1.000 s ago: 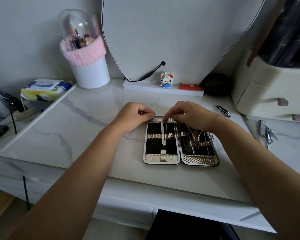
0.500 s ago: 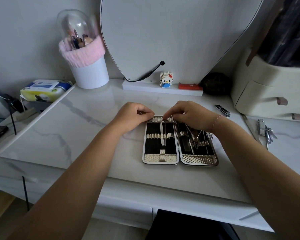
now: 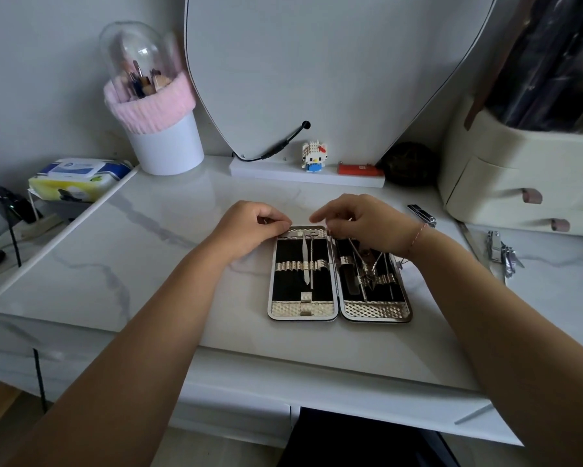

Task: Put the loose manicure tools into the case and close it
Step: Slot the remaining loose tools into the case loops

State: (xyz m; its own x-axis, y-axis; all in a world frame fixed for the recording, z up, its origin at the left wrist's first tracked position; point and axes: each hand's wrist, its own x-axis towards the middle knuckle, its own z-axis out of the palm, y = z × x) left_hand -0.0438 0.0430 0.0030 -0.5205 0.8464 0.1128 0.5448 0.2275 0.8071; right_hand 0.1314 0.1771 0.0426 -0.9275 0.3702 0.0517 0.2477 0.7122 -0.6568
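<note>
Head view: the open case (image 3: 304, 307) lies flat mid-bench (image 3: 148, 257), slim tools strapped in both halves. The left hand (image 3: 249, 227), fingers curled, grips its 11 o'clock corner. The right hand (image 3: 367, 220) hovers loosely curled at 1 o'clock, any pinch hidden; loose clippers (image 3: 495, 246) lie at 3 o'clock.

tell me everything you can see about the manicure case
The case lies open flat on the white marbled tabletop, two rounded halves hinged side by side. Each is lined black, with a shiny textured band across the middle and another at the near end. The left half holds two slim tools, the right several. Curled fingers of the left hand touch its far left corner; the right hand covers the right half's far end.
</note>
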